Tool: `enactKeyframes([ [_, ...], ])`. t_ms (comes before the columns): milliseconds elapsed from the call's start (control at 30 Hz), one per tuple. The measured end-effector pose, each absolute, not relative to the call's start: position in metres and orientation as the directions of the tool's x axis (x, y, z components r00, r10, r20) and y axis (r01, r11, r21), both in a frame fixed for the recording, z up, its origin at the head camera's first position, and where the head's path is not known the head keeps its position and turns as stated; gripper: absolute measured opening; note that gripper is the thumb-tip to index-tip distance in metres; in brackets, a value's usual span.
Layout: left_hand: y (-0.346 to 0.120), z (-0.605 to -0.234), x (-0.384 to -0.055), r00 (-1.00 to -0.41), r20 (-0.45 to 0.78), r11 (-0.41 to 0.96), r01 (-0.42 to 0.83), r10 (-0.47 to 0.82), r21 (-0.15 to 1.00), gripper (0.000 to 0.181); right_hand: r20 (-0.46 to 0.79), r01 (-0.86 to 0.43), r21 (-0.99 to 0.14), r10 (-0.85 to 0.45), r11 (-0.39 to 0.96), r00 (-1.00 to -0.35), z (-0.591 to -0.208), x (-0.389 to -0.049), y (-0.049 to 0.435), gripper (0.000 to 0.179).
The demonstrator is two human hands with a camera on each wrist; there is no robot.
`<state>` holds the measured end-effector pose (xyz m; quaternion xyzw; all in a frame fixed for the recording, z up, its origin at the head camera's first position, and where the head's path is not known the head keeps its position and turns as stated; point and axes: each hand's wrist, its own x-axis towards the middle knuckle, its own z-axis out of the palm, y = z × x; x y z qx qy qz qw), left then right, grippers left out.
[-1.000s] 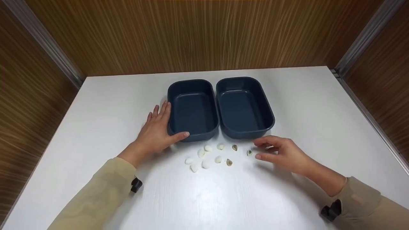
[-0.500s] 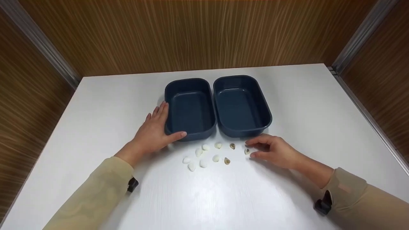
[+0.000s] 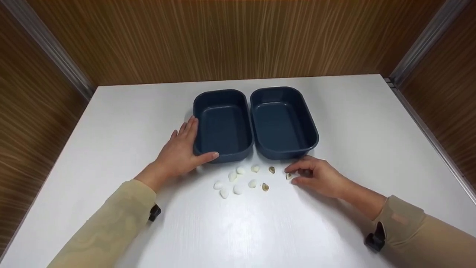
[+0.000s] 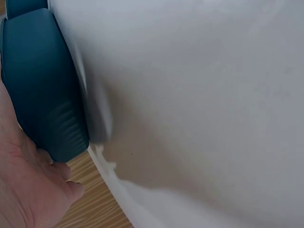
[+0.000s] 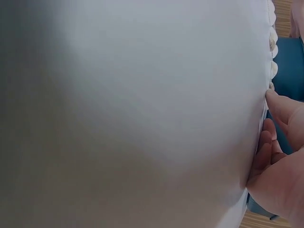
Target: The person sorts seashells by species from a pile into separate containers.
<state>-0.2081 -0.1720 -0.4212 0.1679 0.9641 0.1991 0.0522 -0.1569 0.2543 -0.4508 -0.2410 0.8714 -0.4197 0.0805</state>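
Two dark blue rectangular tubs, a left tub (image 3: 234, 158) and a right tub (image 3: 288, 155), stand side by side in the head view. My left hand (image 3: 178, 152) rests on the left tub, straight fingers along its outer side and thumb over the near rim. My right hand (image 3: 319, 175) is low at the table before the right tub, its thumb and forefinger pinching a small seashell (image 3: 289, 176), partly covered by the fingertips. Left of it lie a brown seashell (image 3: 272, 169), another brown shell (image 3: 265, 187) and several white seashells (image 3: 237, 190).
The white table (image 3: 238, 230) carries all of this. Wood-grain panels (image 3: 238, 41) rise behind it and at both sides. A black wrist camera (image 3: 375, 241) sits under the right sleeve, with another camera (image 3: 154, 212) at the left sleeve.
My right hand has moved left to the rightmost seashell, and its thumb and forefinger have come together on it. My left hand stays on the left tub.
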Motion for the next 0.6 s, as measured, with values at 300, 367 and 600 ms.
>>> enactKeyframes([
  [300, -0.1699, -0.4171, -0.2084, -0.936, -0.049, 0.871, 0.304, 0.349, 0.386, 0.129, 0.087, -0.384, -0.751, -0.496, 0.538, -0.864, -0.4507, -0.1560, 0.2560, 0.020],
  [367, -0.1699, -0.4169, -0.2087, -0.936, -0.052, 0.873, 0.303, 0.348, 0.382, 0.129, 0.091, -0.386, -0.752, -0.496, 0.534, -0.864, -0.4505, -0.1560, 0.2556, 0.019],
  [600, -0.1705, -0.4171, -0.2090, -0.937, -0.063, 0.876, 0.295, 0.343, 0.382, 0.129, 0.115, -0.410, -0.751, -0.508, 0.519, -0.854, -0.4523, -0.1565, 0.2523, 0.019],
])
